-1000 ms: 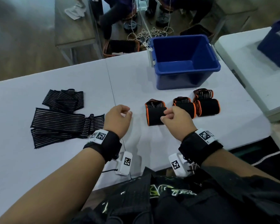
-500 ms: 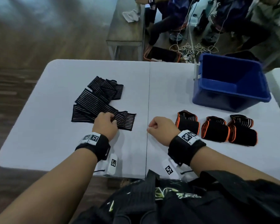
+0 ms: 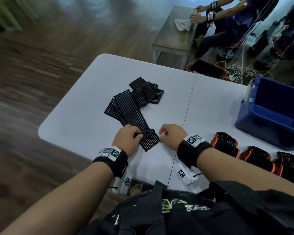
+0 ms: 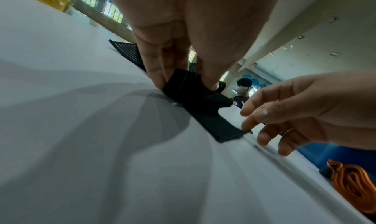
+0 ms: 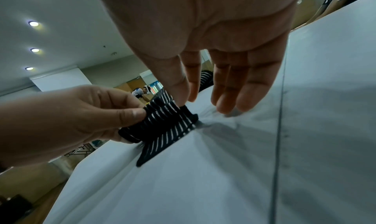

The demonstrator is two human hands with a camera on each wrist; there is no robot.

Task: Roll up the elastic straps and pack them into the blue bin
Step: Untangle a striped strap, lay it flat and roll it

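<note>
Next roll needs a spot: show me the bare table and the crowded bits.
Bare: table left of the strap pile, out to its edge; also between centre seam and blue bin. Crowded: rolled straps on the bin's near side.

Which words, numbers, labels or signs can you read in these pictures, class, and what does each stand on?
No word or number can be read anywhere.
On the left wrist band and the right wrist band: black-and-white square code markers, no letters.
On the shirt print: green and white marks, too blurred to read.
On the striped strap and the blue bin: no label shows.
</note>
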